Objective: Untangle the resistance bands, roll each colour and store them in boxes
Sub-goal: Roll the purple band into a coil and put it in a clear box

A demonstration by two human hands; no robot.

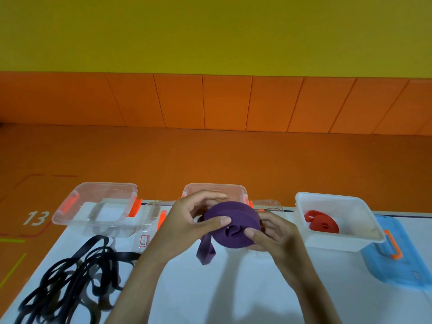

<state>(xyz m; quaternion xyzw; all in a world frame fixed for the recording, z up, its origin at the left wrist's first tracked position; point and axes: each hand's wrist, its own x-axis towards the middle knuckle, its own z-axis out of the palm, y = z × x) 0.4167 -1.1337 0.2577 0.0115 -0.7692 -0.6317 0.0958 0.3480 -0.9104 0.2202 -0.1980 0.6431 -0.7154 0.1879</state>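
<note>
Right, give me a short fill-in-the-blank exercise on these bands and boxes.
The left hand and right hand hold a rolled band coloured ____.
The coiled band in the white box is ____.
The tangled bands on the table are ____.
The lid beside the white box is ____.
Missing: purple, red, black, blue.

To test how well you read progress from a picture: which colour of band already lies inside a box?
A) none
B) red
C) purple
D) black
B: the rolled red band lies in the white box; the left hand and right hand hold the purple band, and the black bands lie tangled on the table.
</note>
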